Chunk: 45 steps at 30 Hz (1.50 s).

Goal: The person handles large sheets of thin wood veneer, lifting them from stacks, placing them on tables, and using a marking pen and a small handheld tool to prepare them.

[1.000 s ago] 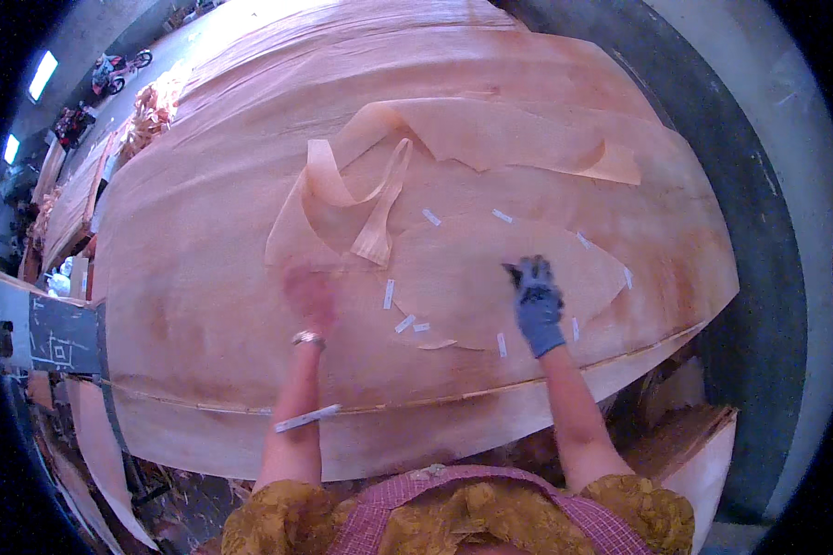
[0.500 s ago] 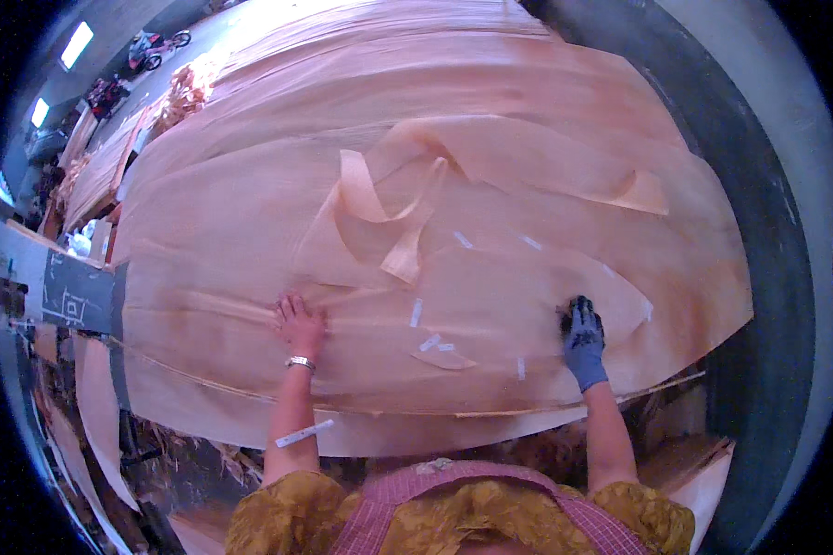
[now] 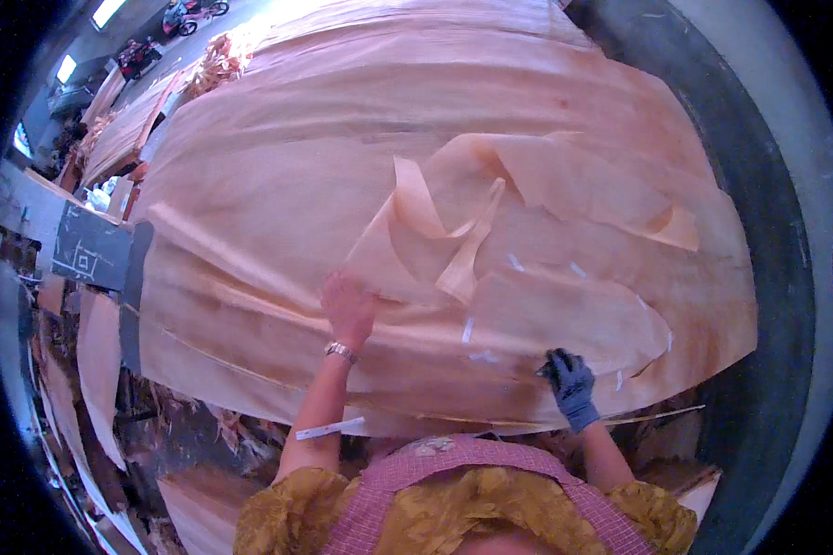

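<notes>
Veneer sheets [image 3: 278, 185] cover the workshop table; left fingers [image 3: 338, 289] spread, gloved right fingers [image 3: 555, 363] pinching veneer

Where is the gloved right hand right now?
In the head view, the right hand sits low and right of centre, on the near edge of the veneer sheet, beside white tape strips.

One large veneer sheet [image 3: 278, 185] lies spread out, with one torn, curled veneer piece [image 3: 453, 240] on top; roughly six white tape strips [image 3: 468, 329] dot it, though glare may hide more. Two hands: one bare left hand [image 3: 347, 305], one gloved right hand [image 3: 569, 375]. One wristwatch [image 3: 341, 351], one dark board [image 3: 91, 248]
</notes>
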Each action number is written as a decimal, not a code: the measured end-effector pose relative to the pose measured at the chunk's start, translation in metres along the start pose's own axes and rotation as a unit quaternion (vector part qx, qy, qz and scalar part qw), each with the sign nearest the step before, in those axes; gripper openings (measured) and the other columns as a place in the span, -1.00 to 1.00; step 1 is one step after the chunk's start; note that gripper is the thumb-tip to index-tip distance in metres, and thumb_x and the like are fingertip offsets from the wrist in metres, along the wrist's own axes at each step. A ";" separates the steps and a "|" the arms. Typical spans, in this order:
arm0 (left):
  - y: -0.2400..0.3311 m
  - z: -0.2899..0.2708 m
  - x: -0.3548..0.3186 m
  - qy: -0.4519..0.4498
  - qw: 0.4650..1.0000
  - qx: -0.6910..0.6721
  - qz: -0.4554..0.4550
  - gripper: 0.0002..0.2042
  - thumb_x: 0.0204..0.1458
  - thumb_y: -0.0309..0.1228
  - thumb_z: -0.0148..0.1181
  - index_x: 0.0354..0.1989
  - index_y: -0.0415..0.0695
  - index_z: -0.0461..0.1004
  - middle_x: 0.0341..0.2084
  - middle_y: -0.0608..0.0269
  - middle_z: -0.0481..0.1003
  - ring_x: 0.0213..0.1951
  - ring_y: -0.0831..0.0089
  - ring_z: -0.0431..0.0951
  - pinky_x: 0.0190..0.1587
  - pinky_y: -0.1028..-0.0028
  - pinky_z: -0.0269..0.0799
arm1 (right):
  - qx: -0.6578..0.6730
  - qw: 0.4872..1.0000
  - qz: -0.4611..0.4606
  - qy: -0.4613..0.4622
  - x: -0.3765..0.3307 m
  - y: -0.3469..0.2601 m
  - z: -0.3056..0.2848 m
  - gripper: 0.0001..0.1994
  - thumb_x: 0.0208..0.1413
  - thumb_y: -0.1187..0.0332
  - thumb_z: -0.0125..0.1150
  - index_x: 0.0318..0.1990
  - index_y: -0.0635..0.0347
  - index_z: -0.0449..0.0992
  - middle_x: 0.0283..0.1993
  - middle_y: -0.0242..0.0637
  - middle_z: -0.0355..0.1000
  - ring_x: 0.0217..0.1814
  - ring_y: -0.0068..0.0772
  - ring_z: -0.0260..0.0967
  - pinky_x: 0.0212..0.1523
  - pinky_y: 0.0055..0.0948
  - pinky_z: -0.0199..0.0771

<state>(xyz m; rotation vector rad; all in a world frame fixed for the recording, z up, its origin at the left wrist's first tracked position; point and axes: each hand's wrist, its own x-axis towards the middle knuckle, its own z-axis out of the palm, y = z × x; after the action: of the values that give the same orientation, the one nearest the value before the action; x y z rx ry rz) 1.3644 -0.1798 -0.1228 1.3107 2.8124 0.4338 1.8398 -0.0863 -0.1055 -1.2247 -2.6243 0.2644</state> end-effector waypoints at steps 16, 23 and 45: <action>0.069 -0.111 -0.060 -0.044 0.949 -0.080 0.302 -0.89 -0.14 -0.41 0.31 -0.53 -0.01 0.47 -0.43 0.36 0.46 -0.18 0.30 0.47 0.17 0.11 0.21 | 0.095 0.979 0.035 0.179 0.344 0.021 -0.012 -0.13 -0.05 -0.01 0.39 0.37 0.10 0.12 -0.01 -0.19 0.42 -0.02 -0.15 0.41 -0.20 -0.23 0.49; 0.060 -0.123 -0.087 -0.039 0.969 -0.093 0.224 -0.93 -0.08 -0.41 0.25 -0.50 0.00 0.47 -0.47 0.33 0.46 -0.26 0.29 0.49 0.14 0.12 0.26 | 0.062 0.978 -0.031 0.198 0.331 0.061 0.008 -0.70 0.04 0.19 0.30 -0.04 -0.07 0.58 -0.30 -0.22 0.44 -0.26 -0.10 0.42 -0.30 -0.20 0.46; -0.217 -0.048 0.051 0.127 0.941 0.105 -0.294 -0.31 0.14 -0.15 0.05 0.44 0.09 -0.05 0.41 -0.05 -0.04 0.43 0.06 -0.08 0.36 -0.13 -0.18 | 0.041 0.973 0.167 0.151 0.134 0.125 -0.062 -0.58 0.22 0.35 0.15 0.21 0.27 0.36 0.19 -0.03 0.32 0.18 -0.17 0.32 0.12 -0.32 0.40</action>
<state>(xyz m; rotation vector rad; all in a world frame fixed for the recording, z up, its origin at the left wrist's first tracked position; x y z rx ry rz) 1.1628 -0.2863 -0.1262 0.3815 3.3331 0.2983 1.8651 0.0998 -0.0606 -1.5393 -2.1256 0.2208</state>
